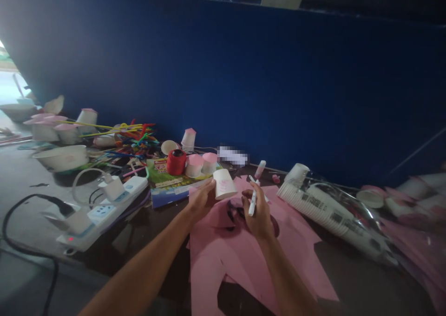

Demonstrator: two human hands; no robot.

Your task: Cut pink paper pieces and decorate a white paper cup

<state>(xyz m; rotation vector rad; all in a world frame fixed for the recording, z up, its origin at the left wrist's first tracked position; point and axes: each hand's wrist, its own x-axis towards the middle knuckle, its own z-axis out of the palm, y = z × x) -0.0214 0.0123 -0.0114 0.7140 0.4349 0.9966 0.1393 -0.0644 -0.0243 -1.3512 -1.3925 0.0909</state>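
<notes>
My left hand is closed round the side of a white paper cup, which is tilted and bears pink marks on its wall. In my right hand is a white marker pen, just right of the cup and apart from it. Beneath both hands lie cut sheets of pink paper. Dark curved shapes show on the paper between the hands, too blurred to name. A pink-and-white glue stick or pen-like tube stands behind my right hand.
Left stands a power strip with plugs and cables. A red yarn spool and pink-topped cups rest on a printed pack. Coloured pipe cleaners lie behind. A sleeve of stacked cups lies right; a blue wall rises behind.
</notes>
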